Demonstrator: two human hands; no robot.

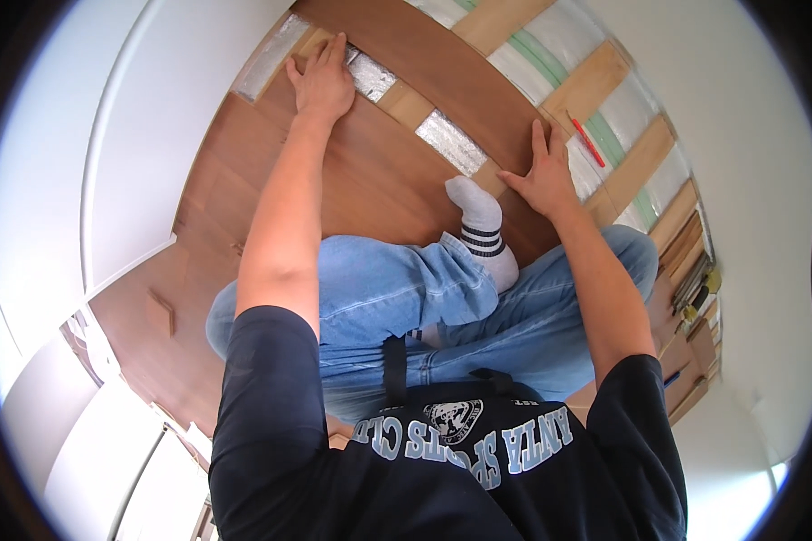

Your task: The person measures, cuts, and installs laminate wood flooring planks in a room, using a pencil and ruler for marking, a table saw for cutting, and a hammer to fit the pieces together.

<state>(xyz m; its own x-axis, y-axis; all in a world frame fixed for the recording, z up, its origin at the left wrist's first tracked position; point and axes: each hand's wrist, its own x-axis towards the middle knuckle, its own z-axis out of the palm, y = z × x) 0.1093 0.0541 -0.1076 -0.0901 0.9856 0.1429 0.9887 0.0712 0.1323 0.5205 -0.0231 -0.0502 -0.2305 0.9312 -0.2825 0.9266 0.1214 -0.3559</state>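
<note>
A long brown floorboard point(442, 68) lies across the pale wooden battens, apart from the laid flooring point(370, 162). My left hand point(323, 86) is open over the strip between them, its fingertips by the board's near edge. Fingers spread, my right hand point(549, 176) rests at the board's right part, with the thumb towards the near edge and the fingers towards the far one. Silver foil point(451, 142) and short lengths of batten point(407, 105) show in the gap. My socked foot point(475, 203) is beside that gap.
Beyond the board, bare battens point(586, 86) cross foil and a green strip point(604, 135). A red pen point(586, 141) lies there. Tools point(699, 293) and wood pieces are at the right wall. A small wood block point(161, 312) sits on the left flooring, near white panels point(153, 135).
</note>
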